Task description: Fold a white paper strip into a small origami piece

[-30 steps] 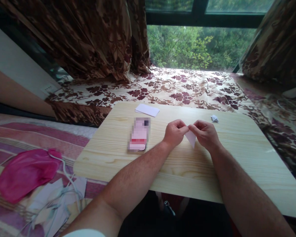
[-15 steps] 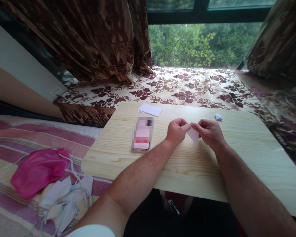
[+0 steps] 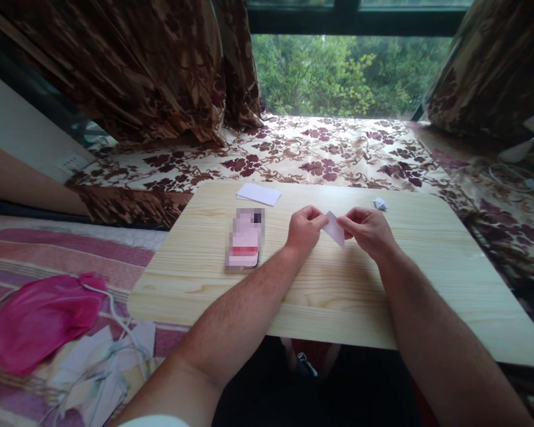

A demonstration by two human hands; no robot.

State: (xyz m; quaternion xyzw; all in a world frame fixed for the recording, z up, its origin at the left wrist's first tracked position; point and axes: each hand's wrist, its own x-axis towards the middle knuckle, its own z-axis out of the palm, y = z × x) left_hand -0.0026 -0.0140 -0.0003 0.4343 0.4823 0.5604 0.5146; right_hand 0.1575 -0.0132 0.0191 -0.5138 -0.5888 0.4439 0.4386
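Note:
A small folded piece of white paper (image 3: 334, 230) is held up above the wooden table (image 3: 196, 296), its pointed end hanging down. My left hand (image 3: 306, 228) pinches its left edge between thumb and fingers. On the opposite side my right hand (image 3: 365, 230) grips it the same way, so both are closed on the one sheet. Behind my right hand sits a small folded paper piece (image 3: 380, 204). A stack of white paper slips (image 3: 258, 194) lies at the table's back left, with a pink phone (image 3: 244, 240) in front of it.
Left of the table, a striped bed cover (image 3: 9, 249) carries a bright pink cloth (image 3: 44, 320), loose paper scraps (image 3: 82, 356) and a white cable (image 3: 115, 308). A ledge with floral fabric (image 3: 333, 142) runs behind the table, below a window between brown curtains.
My hands have drawn slightly apart, and more of the paper now shows between them. The whole view has shifted, so the table and its things appear further left.

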